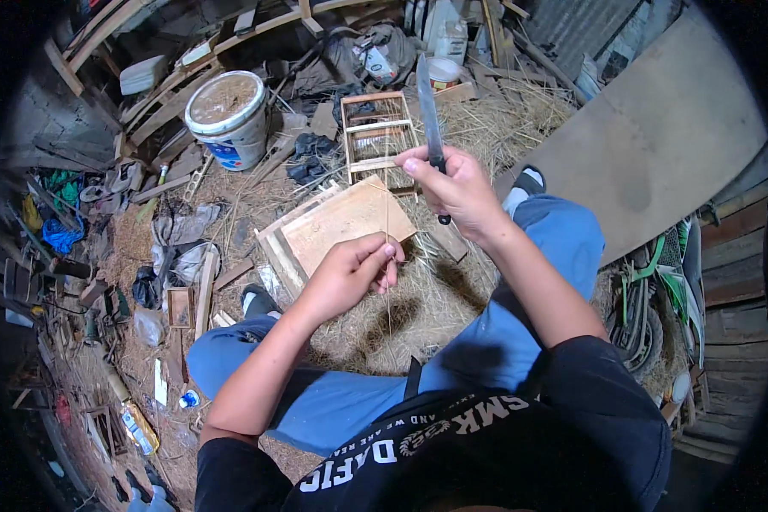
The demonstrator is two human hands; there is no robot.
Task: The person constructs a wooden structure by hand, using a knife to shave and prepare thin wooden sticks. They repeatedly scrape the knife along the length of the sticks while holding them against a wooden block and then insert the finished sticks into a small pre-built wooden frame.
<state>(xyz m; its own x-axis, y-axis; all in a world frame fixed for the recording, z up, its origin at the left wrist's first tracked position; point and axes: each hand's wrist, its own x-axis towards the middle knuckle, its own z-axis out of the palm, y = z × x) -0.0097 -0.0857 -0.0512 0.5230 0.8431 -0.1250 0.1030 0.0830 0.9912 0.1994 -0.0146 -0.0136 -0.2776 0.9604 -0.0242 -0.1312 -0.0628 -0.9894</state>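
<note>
My right hand [456, 186] grips the dark handle of a long knife [428, 107], its blade pointing up and away. My left hand [354, 269] pinches a thin pale straw stalk [387, 213] that runs upright between the two hands, its top near my right thumb and its lower end hanging below my fingers. Both hands hover above a flat wooden board [346, 220] lying on a straw-covered floor. My knees in blue trousers frame the scene.
A small wooden slatted frame [378, 132] lies beyond the board. A white bucket [228, 115] stands at the upper left amid planks and scraps. A large grey panel [657, 145] leans at the right, with a green machine [666, 290] beside it. Loose straw [427, 299] covers the ground.
</note>
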